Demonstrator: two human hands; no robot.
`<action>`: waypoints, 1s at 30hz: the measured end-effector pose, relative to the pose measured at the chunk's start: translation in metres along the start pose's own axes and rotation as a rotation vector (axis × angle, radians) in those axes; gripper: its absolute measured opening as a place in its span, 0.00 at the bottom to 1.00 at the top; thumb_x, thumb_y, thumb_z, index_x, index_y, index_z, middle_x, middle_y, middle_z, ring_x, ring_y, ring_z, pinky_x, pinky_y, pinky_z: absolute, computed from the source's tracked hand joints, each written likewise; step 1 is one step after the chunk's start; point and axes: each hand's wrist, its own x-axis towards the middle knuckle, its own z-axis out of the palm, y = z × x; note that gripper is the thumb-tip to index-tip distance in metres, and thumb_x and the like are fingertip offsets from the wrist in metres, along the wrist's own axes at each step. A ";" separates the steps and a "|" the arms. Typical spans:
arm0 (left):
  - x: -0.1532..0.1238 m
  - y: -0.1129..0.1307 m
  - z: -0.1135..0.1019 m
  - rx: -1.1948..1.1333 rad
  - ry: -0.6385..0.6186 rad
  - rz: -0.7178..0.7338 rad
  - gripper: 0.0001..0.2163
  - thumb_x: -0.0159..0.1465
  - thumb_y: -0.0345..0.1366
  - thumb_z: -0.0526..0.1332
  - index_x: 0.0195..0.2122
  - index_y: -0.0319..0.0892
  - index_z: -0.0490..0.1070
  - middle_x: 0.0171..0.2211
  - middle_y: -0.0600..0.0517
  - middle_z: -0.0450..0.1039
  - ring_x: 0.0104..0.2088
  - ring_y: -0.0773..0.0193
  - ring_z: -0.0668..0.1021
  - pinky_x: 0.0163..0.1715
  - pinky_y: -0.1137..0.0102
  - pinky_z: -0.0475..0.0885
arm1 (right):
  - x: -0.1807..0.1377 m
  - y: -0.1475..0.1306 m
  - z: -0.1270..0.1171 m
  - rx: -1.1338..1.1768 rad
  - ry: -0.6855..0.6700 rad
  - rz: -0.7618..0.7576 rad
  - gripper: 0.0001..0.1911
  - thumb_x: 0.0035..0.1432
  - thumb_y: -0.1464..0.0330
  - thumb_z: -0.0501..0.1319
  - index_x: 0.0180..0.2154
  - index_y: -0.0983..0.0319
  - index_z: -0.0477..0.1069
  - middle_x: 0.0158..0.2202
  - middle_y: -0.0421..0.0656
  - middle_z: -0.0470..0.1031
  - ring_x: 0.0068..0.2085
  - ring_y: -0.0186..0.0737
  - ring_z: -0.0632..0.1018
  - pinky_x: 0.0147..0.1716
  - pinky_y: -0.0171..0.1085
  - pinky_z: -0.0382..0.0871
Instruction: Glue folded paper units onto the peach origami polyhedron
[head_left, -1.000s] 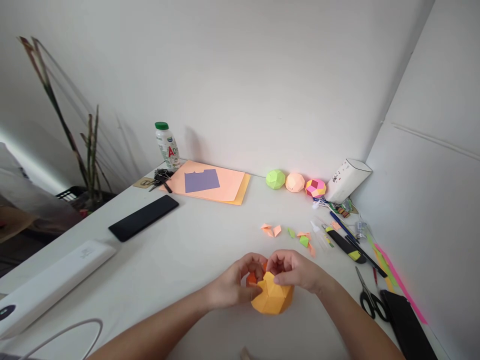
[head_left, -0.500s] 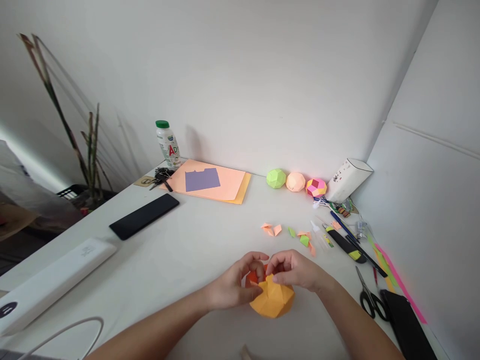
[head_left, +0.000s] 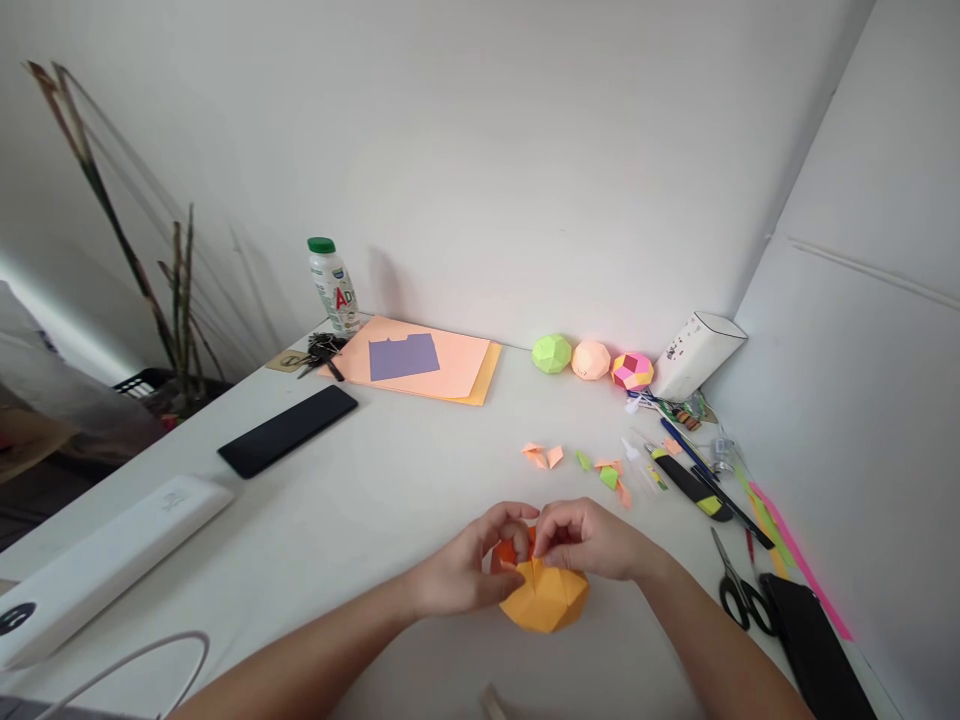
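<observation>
While, at lower centre of the frame, the orange paper ball (head_left: 546, 602) is held at its rim by the half-curled left hand (head_left: 474, 562) and the pinched right hand (head_left: 591, 540), it could be creased by too hard a squeeze.

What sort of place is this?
Probably a desk used for papercraft: scissors, a yellow-and-black cutter and a row of faceted paper balls lie on the white tabletop.

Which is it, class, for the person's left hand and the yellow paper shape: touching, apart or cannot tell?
Touching. The head view shows it: the left hand has its thumb tip against the side of the yellow paper shape.
</observation>
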 end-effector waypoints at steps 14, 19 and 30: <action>0.000 -0.001 0.000 -0.001 -0.009 0.026 0.24 0.55 0.24 0.60 0.51 0.48 0.58 0.34 0.56 0.62 0.30 0.70 0.65 0.29 0.72 0.61 | -0.001 -0.003 0.001 -0.001 -0.064 0.004 0.03 0.53 0.70 0.62 0.32 0.63 0.73 0.35 0.42 0.74 0.39 0.39 0.74 0.39 0.37 0.66; 0.000 -0.001 0.000 -0.008 -0.005 0.051 0.23 0.56 0.26 0.62 0.51 0.47 0.59 0.33 0.56 0.62 0.30 0.69 0.65 0.30 0.72 0.61 | -0.002 -0.005 0.001 -0.026 -0.075 0.033 0.03 0.53 0.71 0.62 0.32 0.63 0.73 0.35 0.42 0.74 0.38 0.38 0.74 0.37 0.36 0.65; -0.001 0.000 0.000 0.002 -0.019 0.062 0.22 0.56 0.23 0.59 0.51 0.45 0.58 0.33 0.56 0.63 0.30 0.70 0.64 0.31 0.71 0.61 | 0.000 0.000 0.000 0.068 -0.109 0.039 0.03 0.52 0.71 0.63 0.32 0.64 0.74 0.34 0.42 0.74 0.36 0.36 0.73 0.36 0.35 0.65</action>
